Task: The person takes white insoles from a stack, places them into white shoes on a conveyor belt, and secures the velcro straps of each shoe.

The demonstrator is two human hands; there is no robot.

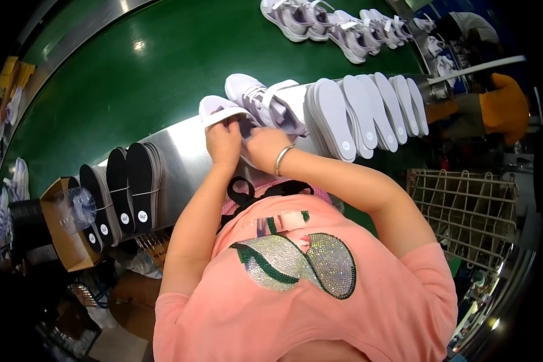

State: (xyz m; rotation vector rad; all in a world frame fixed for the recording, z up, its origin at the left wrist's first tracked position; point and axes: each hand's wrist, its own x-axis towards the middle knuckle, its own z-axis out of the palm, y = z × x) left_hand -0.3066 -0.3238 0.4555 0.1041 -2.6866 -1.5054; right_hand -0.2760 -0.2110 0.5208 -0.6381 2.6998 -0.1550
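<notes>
A pale lilac-white sneaker [210,105] sits in front of me with its toe pointing away, a wide white strap across it. My left hand [223,143] is closed at its opening, the fingers reaching in under the strap. At the right side of the same opening, my right hand [268,149] is curled closed against the collar; its fingertips are hidden. Its mate, a second sneaker [246,90] with white laces and an open strap, lies just beyond, to the right. Any insole inside the held shoe cannot be made out.
Light grey insoles [330,114] stand in several stacks on the metal ledge [184,151] to the right. Tied black insoles [140,187] stand at left, beside a cardboard box [66,238]. More sneakers [347,37] sit on the green belt [145,78]. A wire basket [464,211] is at right; a person [504,108] works beyond.
</notes>
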